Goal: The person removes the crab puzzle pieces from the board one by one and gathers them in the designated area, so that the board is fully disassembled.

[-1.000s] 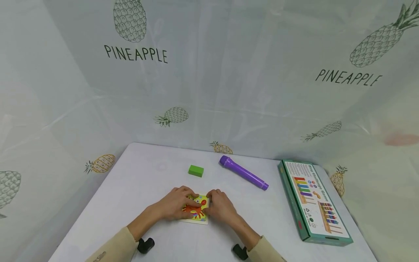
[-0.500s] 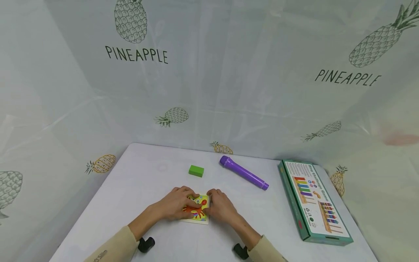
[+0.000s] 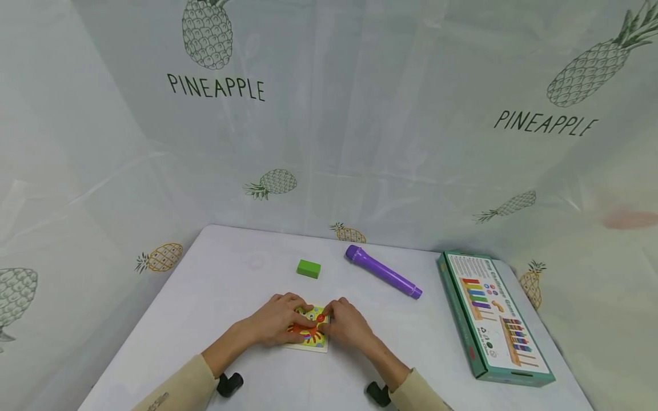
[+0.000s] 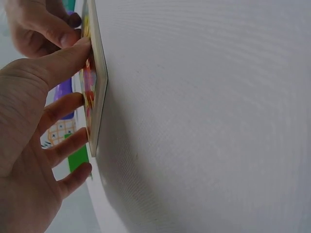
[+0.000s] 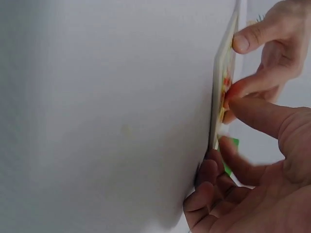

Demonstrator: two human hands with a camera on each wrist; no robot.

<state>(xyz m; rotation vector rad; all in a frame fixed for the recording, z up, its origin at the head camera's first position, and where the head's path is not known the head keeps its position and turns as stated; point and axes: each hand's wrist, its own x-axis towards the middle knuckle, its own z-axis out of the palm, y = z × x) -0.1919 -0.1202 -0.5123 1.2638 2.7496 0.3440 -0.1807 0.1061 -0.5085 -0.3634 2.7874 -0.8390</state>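
A small square crab puzzle [image 3: 313, 340], with a red crab on yellow and a pale edge, lies flat on the white table. My left hand [image 3: 275, 321] spreads over its left part, the thumb and some fingertips resting on its face. At the right edge, my right hand [image 3: 349, 324] has its thumb and index finger bent about the upper right piece, by the red claw. In the right wrist view, the other right fingers [image 5: 206, 177] curl beside the rim. The fingers hide part of the picture, and whether the piece is lifted cannot be made out.
Beyond the puzzle are a green block [image 3: 308, 268] and a purple toy microphone [image 3: 382, 271]. A green game box [image 3: 496, 317] lies along the table's right side. A pineapple-print sheet [image 3: 390, 142] hangs behind the table.
My right index finger and thumb have shifted slightly left, from the puzzle's right edge onto the red claw area. The left hand and the other objects stay put.
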